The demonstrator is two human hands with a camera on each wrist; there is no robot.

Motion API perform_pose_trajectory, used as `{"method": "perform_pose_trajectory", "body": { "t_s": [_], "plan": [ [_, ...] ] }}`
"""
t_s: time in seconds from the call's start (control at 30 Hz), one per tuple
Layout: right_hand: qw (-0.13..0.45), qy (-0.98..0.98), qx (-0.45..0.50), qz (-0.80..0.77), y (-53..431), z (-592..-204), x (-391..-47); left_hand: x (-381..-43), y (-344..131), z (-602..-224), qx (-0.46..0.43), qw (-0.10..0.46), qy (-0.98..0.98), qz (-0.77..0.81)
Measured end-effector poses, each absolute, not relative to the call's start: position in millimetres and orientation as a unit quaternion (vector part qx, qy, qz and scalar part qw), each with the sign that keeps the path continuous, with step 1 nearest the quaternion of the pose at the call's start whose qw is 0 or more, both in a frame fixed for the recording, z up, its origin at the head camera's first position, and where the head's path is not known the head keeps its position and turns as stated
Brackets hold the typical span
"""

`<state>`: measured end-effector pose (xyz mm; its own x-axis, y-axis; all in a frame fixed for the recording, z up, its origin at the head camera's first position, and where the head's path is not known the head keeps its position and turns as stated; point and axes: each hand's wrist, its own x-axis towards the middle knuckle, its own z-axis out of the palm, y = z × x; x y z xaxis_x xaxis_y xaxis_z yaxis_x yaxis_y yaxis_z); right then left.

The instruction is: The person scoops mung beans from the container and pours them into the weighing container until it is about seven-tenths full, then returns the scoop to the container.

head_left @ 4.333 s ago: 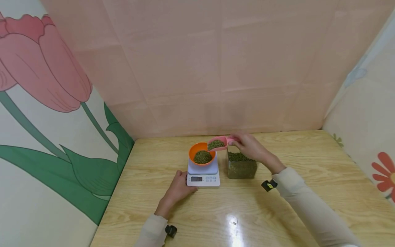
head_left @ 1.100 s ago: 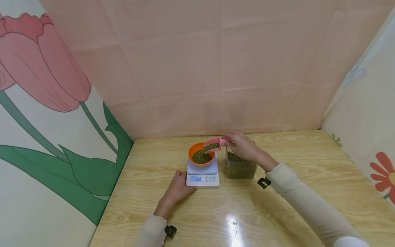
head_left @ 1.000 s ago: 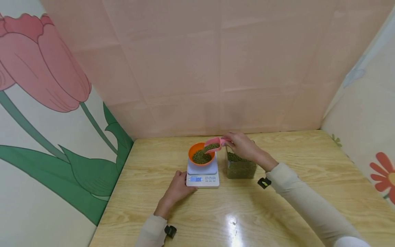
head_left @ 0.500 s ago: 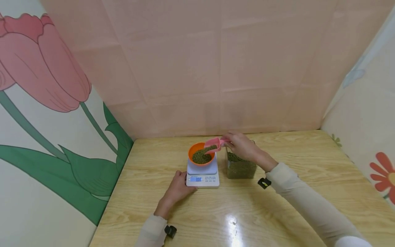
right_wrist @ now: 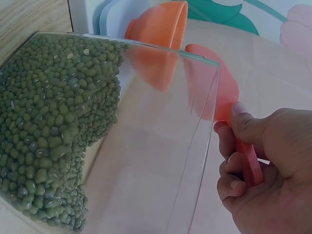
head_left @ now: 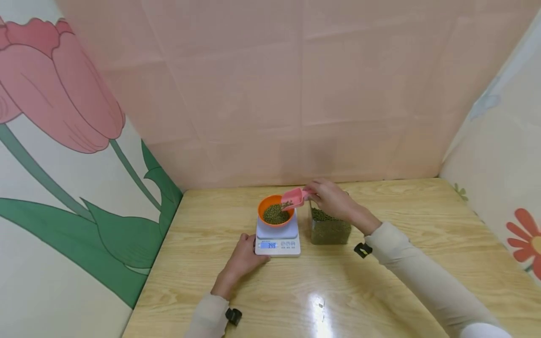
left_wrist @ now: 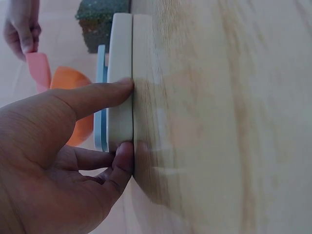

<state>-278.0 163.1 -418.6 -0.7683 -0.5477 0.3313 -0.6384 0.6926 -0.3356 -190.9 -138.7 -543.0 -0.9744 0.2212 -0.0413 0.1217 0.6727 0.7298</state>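
A pink scoop (head_left: pixel 296 196) tips over the right rim of the orange bowl (head_left: pixel 263 206), a few mung beans at its lip. My right hand (head_left: pixel 336 199) grips its handle, fingers curled round it in the right wrist view. Inside the bowl lies a heap of mung beans (head_left: pixel 274 215). The bowl stands on a white kitchen scale (head_left: pixel 276 233) whose lit display seems to read 398. My left hand (head_left: pixel 244 257) holds the scale's front left corner, thumb on the front edge and curled fingertips on the side in the left wrist view.
Just right of the scale stands a clear square container (right_wrist: pixel 161 161) part filled with mung beans (right_wrist: pixel 48 112), under my right forearm. The wooden table (head_left: pixel 203 211) meets a pink cloth backdrop (head_left: pixel 253 155) at its far edge. Painted walls flank it.
The scoop has come over the bowl and tilted down; its beans have mostly slid into the bowl. The display was dark, then read about 308, and shows a higher number now. My left hand stays put.
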Motion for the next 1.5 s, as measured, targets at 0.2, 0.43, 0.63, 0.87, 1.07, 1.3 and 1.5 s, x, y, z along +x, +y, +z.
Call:
{"method": "perform_pose_trajectory", "body": {
  "t_s": [0.2, 0.43, 0.63, 0.87, 1.07, 1.3, 1.5],
  "plan": [
    [0.116, -0.907, 0.339, 0.22, 163.4, -418.4, -278.6, -189.9, -138.2, -541.0, 0.091, 0.065, 0.913, 0.393],
    [0.117, -0.906, 0.343, 0.22, 162.9, -416.5, -277.0, -189.9, -138.4, -540.9, 0.091, 0.066, 0.912, 0.395],
    [0.119, -0.907, 0.346, 0.211, 162.9, -417.4, -277.8, -189.5, -138.6, -540.6, 0.092, 0.065, 0.912, 0.393],
    [0.12, -0.907, 0.345, 0.208, 163.4, -419.0, -278.1, -190.0, -138.9, -541.8, 0.092, 0.066, 0.914, 0.391],
    [0.117, -0.908, 0.341, 0.214, 164.8, -420.3, -277.8, -190.7, -138.9, -542.9, 0.092, 0.066, 0.915, 0.388],
    [0.118, -0.909, 0.332, 0.223, 167.2, -420.3, -275.4, -191.3, -138.7, -543.6, 0.089, 0.067, 0.916, 0.385],
    [0.128, -0.907, 0.331, 0.229, 171.0, -420.9, -273.5, -191.1, -138.4, -543.8, 0.091, 0.065, 0.914, 0.391]
  ]
}}
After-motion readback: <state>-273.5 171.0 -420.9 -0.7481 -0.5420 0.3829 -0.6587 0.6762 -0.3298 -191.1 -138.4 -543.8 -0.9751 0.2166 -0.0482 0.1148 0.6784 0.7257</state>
